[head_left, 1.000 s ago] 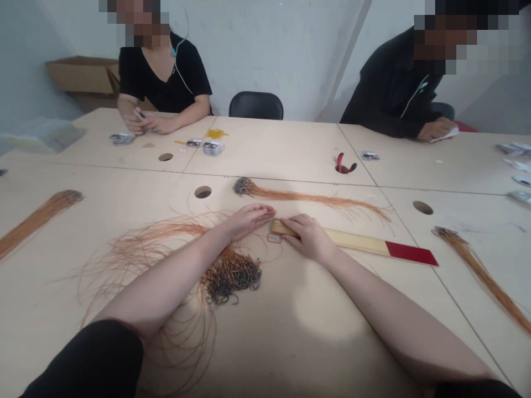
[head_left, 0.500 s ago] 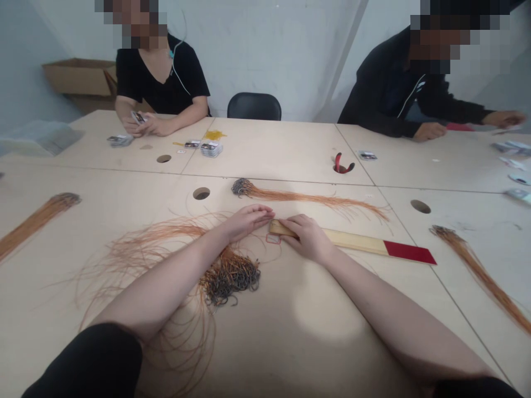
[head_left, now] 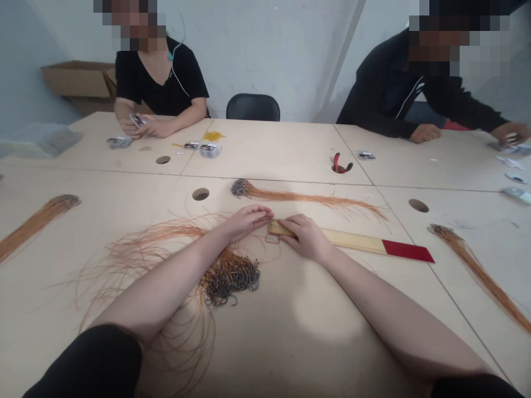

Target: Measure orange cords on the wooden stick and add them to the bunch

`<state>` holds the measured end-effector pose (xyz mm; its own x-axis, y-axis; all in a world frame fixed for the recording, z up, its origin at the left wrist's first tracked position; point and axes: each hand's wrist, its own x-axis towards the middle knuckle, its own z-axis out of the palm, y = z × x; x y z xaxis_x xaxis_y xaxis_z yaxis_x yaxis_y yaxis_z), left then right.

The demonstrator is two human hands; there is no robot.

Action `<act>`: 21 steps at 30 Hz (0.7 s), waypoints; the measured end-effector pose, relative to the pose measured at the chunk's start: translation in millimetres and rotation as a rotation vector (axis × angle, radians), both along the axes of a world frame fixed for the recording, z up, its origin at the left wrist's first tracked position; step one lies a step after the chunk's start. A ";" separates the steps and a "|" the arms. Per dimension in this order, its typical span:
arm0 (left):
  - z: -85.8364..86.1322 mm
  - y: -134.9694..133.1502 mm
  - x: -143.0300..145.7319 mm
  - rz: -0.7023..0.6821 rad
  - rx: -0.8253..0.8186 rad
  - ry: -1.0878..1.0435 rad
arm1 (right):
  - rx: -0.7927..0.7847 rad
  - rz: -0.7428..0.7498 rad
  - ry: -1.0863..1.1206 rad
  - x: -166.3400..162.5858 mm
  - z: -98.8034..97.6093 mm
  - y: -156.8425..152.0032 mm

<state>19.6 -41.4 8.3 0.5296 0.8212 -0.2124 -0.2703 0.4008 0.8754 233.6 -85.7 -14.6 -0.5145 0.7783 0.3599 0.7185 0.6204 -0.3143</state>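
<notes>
My right hand (head_left: 305, 235) is closed around the near end of a flat wooden strip (head_left: 357, 241), which has a red patch (head_left: 409, 251) at its far end. Just left of that end is my left hand (head_left: 250, 222), its fingers drawn together with the tips close to the wood; what they pinch, if anything, is too small to make out. A thin orange line curls on the table below both hands, beside a small red-outlined label (head_left: 272, 239). Under and beside my left forearm lies a loose heap of dark fish hooks (head_left: 232, 279) tied to orange lines (head_left: 161, 235).
Bundles of hooked lines lie behind my hands (head_left: 307, 198), at left (head_left: 37, 224) and at right (head_left: 477, 271). Red-handled pliers (head_left: 338, 163) stand in a table hole. Across the table (head_left: 265, 146), two people handle small packs; a stack of packs (head_left: 210, 149) sits near one.
My hands and the wooden strip hold nearly the same position. The person at the far right has moved one hand outward and down to the packs at the right edge.
</notes>
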 end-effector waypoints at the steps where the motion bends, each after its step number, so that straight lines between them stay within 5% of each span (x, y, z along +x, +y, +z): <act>1: 0.3 -0.2 0.0 0.000 0.002 0.004 | 0.002 0.002 0.004 0.1 -0.1 0.1; 21: -0.2 -0.1 -0.5 -0.003 0.015 0.019 | 0.006 0.000 0.004 0.0 -1.3 0.5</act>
<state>19.1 -41.5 8.0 0.5277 0.8229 -0.2105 -0.2525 0.3886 0.8862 233.6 -85.2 -15.9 -0.5134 0.7761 0.3663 0.7170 0.6224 -0.3138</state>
